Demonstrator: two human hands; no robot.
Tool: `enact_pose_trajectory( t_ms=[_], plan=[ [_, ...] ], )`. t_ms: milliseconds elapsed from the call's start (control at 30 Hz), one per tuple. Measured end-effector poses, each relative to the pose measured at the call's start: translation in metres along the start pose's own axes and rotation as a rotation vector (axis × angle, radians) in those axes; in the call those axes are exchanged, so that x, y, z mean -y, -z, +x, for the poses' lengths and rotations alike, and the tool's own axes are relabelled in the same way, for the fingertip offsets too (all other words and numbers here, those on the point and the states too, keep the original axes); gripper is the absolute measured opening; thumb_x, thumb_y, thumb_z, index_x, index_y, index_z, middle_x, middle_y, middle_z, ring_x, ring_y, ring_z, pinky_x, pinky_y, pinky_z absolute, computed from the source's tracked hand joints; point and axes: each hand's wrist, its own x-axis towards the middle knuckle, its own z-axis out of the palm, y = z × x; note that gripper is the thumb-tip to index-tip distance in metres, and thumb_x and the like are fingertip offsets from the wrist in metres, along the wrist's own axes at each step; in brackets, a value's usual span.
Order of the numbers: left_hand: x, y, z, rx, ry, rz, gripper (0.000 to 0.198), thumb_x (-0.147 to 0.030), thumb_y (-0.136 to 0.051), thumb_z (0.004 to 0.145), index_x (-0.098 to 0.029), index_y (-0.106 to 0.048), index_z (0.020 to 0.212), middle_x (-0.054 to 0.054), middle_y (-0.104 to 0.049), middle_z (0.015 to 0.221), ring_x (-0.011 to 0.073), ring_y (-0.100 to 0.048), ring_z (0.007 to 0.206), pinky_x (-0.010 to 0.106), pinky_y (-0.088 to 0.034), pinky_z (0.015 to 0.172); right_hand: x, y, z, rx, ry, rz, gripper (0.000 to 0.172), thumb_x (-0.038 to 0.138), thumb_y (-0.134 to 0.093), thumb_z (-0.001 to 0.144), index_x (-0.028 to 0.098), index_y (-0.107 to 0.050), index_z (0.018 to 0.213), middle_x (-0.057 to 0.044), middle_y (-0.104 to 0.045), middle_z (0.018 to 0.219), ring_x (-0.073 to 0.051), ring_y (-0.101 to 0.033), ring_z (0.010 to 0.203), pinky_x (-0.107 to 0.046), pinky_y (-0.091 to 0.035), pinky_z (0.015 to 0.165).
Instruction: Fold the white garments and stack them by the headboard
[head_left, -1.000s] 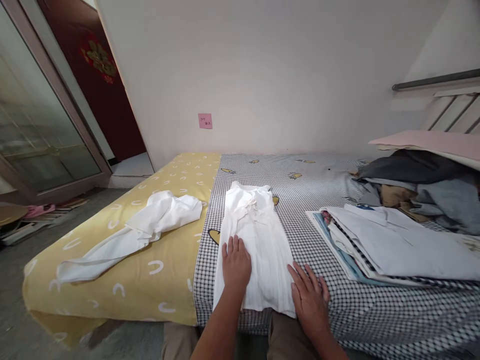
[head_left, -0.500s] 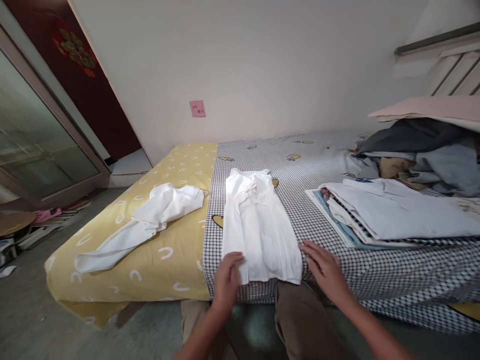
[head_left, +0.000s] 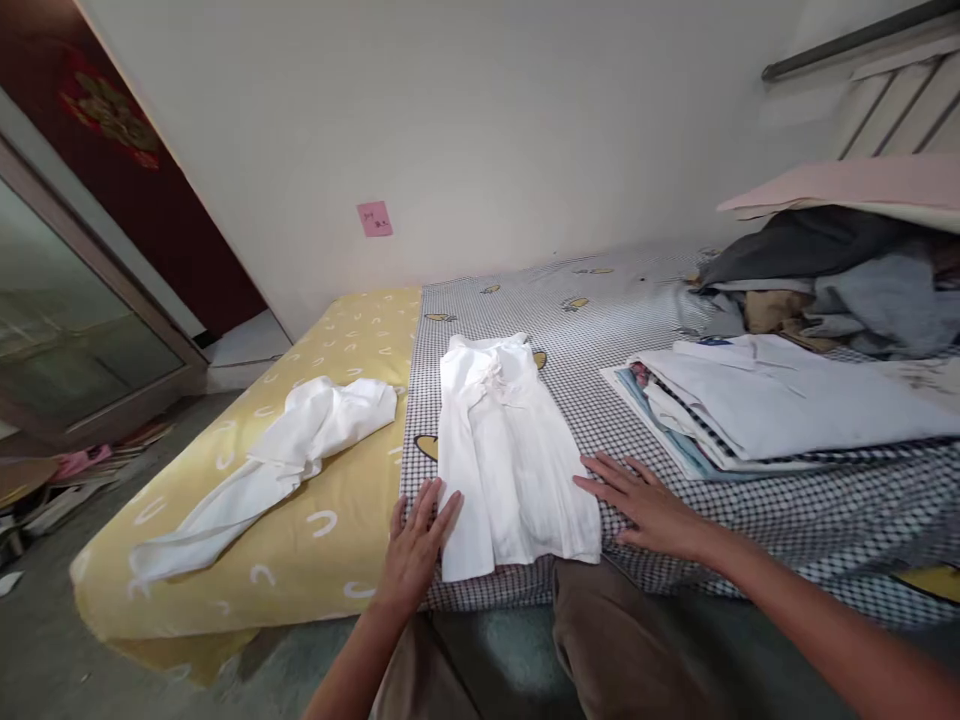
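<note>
A white garment (head_left: 506, 450), folded into a long narrow strip, lies on the black-and-white checked sheet (head_left: 600, 330) near the bed's front edge. My left hand (head_left: 416, 545) rests flat with fingers apart at the garment's lower left corner, touching its edge. Fingers spread, my right hand (head_left: 645, 505) lies flat on the sheet against the garment's lower right side. Neither hand holds anything.
A second white garment (head_left: 285, 460) lies crumpled on the yellow sheet (head_left: 330, 530) to the left. A stack of folded clothes (head_left: 757, 410) sits to the right, with a loose heap of clothes (head_left: 832, 275) behind it. Books lie on the floor (head_left: 52, 480) at far left.
Both hands slid off the top of the garment to its two lower sides. The view has pulled back and tilted a little.
</note>
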Motion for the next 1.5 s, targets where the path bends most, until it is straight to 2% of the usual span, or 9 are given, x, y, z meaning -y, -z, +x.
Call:
enact_pose_trajectory(
  t_ms=[167,367,667,800,967,1167,1300,1400,1500],
  plan=[
    [0.004,-0.012,-0.002,0.029,0.001,-0.064,0.06,-0.005,-0.04,0.093,-0.033,-0.048,0.146,0.005,-0.051,0.153,0.018,-0.044,0.143,0.041,-0.013,0.124,0.021,-0.005,0.0,-0.068,-0.099,-0.078,0.095,0.016,-0.066,0.08,0.037,-0.02,0.159,-0.005,-0.024,0.167,-0.033,-0.018,0.153,-0.06,-0.014,0.12],
    [-0.008,-0.014,-0.001,0.005,0.111,-0.124,0.061,-0.003,-0.036,0.092,-0.032,-0.055,0.141,0.004,-0.057,0.148,0.0184,-0.048,0.139,0.04,-0.014,0.123,0.045,-0.015,0.017,-0.213,-0.173,-0.075,0.07,0.032,-0.062,0.091,0.041,-0.034,0.154,-0.006,-0.031,0.164,-0.035,-0.022,0.152,-0.062,-0.015,0.119],
    [-0.017,-0.017,-0.007,0.052,0.251,-0.191,0.071,-0.001,-0.036,0.089,-0.045,-0.047,0.144,0.001,-0.051,0.153,0.0194,-0.044,0.143,0.045,-0.023,0.121,0.048,-0.028,0.03,-0.298,-0.317,-0.022,0.052,0.024,-0.061,0.092,0.049,-0.056,0.137,0.0,-0.04,0.16,-0.031,-0.038,0.144,-0.061,-0.018,0.116],
    [-0.011,-0.031,-0.007,0.09,0.304,-0.234,0.069,-0.003,-0.041,0.088,-0.049,-0.053,0.137,0.0,-0.053,0.152,0.0225,-0.048,0.14,0.051,-0.03,0.117,0.048,-0.035,0.034,-0.318,-0.274,0.003,0.057,0.023,-0.064,0.089,0.05,-0.054,0.139,0.001,-0.052,0.152,-0.031,-0.043,0.14,-0.06,-0.018,0.115],
    [-0.003,-0.04,0.004,0.077,0.358,-0.289,0.057,-0.009,-0.061,0.079,-0.045,-0.068,0.122,0.002,-0.06,0.145,0.0297,-0.053,0.135,0.057,-0.036,0.113,0.046,-0.035,0.041,-0.31,-0.353,0.143,0.043,0.028,-0.06,0.09,0.049,-0.064,0.128,0.002,-0.057,0.148,-0.033,-0.047,0.138,-0.065,-0.023,0.112],
    [-0.002,-0.01,0.02,-0.059,0.22,-0.288,0.031,-0.016,-0.062,0.081,-0.039,-0.078,0.093,0.004,-0.064,0.14,0.0302,-0.058,0.129,0.056,-0.044,0.104,0.04,-0.007,0.045,-0.385,-0.327,0.402,0.028,0.037,-0.055,0.093,0.035,-0.077,0.11,-0.007,-0.059,0.145,-0.034,-0.051,0.134,-0.058,-0.04,0.105],
    [-0.008,0.022,0.011,-0.153,0.232,-0.378,0.031,-0.016,-0.054,0.085,-0.036,-0.078,0.086,0.003,-0.062,0.142,0.0285,-0.053,0.136,0.055,-0.039,0.11,0.047,0.027,0.027,-0.371,-0.255,0.439,0.024,0.038,-0.058,0.092,0.035,-0.08,0.1,-0.007,-0.056,0.148,-0.035,-0.045,0.139,-0.06,-0.037,0.108],
    [-0.008,0.037,-0.006,-0.045,0.242,-0.737,0.022,-0.03,-0.059,0.084,-0.036,-0.078,0.094,0.005,-0.069,0.133,0.0285,-0.055,0.134,0.055,-0.035,0.116,0.057,0.052,0.006,-0.259,-0.19,0.503,0.021,0.039,-0.06,0.091,0.034,-0.081,0.094,-0.007,-0.063,0.141,-0.036,-0.045,0.14,-0.064,-0.033,0.111],
    [-0.009,0.044,-0.027,0.105,0.296,-1.013,0.026,-0.049,-0.064,0.08,-0.033,-0.079,0.094,0.008,-0.079,0.1,0.0313,-0.068,0.113,0.058,-0.044,0.109,0.07,0.073,-0.021,-0.122,-0.098,0.645,0.022,0.038,-0.059,0.091,0.034,-0.08,0.096,-0.009,-0.076,0.115,-0.034,-0.058,0.128,-0.064,-0.033,0.112]
  ],
)
